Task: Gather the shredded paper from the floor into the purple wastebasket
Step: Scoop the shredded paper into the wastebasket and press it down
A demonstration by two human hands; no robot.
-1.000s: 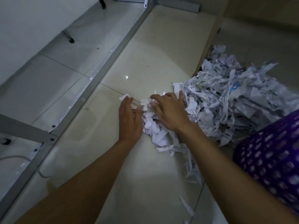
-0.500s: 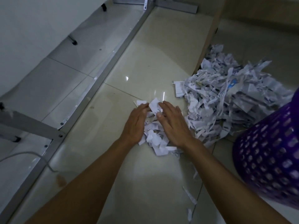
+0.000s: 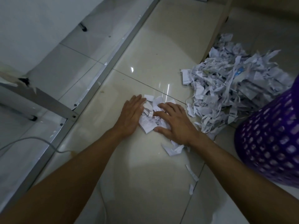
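On the floor: left hand [image 3: 131, 116], right hand [image 3: 175, 122] flat, flanking paper scraps [image 3: 149, 113] | shredded pile [image 3: 233, 88] beside purple wastebasket [image 3: 271, 143]

At my three o'clock the wastebasket [image 3: 268, 143] is purple with a pale lattice of holes; the shredded paper [image 3: 233, 88] is white, flecked dark and blue.

Dim, soft — glare on tiles

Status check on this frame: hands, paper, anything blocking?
Left hand and right hand open, flat, corralling small paper scraps. Big shredded pile on floor beside purple wastebasket. Nothing blocking.
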